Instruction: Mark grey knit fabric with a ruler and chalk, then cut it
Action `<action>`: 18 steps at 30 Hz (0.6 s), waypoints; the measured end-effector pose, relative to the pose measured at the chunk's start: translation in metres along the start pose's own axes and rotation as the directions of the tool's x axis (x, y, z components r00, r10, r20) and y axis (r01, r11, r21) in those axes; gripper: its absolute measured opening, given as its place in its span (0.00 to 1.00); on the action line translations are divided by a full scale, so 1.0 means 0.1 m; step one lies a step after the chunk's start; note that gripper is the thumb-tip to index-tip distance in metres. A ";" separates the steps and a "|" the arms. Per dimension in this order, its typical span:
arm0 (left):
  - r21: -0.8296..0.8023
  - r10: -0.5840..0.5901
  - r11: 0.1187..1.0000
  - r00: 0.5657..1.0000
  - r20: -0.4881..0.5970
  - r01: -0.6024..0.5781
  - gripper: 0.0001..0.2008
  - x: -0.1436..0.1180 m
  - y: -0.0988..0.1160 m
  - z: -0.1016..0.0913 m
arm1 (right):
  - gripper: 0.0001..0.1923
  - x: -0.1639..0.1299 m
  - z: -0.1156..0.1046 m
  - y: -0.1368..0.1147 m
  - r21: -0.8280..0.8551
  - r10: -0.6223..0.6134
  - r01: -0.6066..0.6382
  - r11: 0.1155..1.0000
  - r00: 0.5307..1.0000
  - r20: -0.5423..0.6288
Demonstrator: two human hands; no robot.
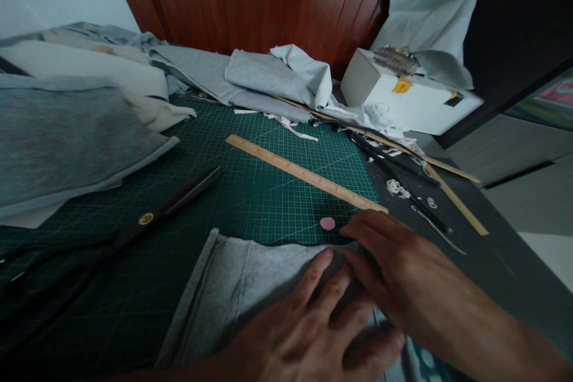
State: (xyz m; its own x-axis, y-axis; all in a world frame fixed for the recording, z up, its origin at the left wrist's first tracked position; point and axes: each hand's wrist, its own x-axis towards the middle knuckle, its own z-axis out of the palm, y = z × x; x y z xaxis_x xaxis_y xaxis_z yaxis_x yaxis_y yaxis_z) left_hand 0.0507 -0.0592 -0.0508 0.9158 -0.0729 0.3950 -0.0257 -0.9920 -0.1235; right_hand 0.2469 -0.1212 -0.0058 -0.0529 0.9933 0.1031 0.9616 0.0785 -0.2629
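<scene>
Grey fabric [257, 265] lies laid out beneath my splayed, empty left hand [308, 331]; what my right hand [405, 262] grips, what remains, I cannot tell.

No lettering or number can be read; the marks on the wooden ruler [307, 175] are too small.

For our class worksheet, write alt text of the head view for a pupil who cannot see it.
A left hand lies spread on grey cloth, with a right hand at its far edge. Beyond them, a wooden ruler and small pink piece lie on a green cutting mat, with dark scissors to the left.
</scene>
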 end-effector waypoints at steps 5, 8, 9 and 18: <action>0.017 0.024 1.000 0.999 0.035 -0.025 0.23 -0.02 0.02 0.09 | 0.13 -0.10 -0.02 0.26 0.054 0.062 -0.066 0.996 0.996 0.071; 0.038 0.029 0.999 0.999 0.021 -0.029 0.25 -0.04 0.03 0.16 | 0.10 -0.17 -0.06 0.42 0.129 0.118 -0.129 0.983 0.989 0.092; 0.041 0.029 0.999 0.999 0.021 -0.030 0.25 -0.05 0.03 0.17 | 0.08 -0.18 -0.06 0.46 0.163 0.139 -0.157 0.974 0.984 0.116; 0.042 0.061 0.997 0.998 0.008 -0.061 0.25 0.01 0.07 0.22 | 0.08 -0.12 -0.15 0.59 0.159 0.214 -0.223 0.962 0.974 0.071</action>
State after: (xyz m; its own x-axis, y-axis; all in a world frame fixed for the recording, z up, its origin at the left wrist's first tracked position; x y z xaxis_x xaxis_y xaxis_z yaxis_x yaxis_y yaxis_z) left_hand 0.0598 -0.0642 -0.0713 0.9158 -0.1323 0.3792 -0.0648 -0.9805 -0.1856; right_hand 0.3085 -0.1297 -0.0079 0.1350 0.9905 -0.0240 0.8939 -0.1322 -0.4284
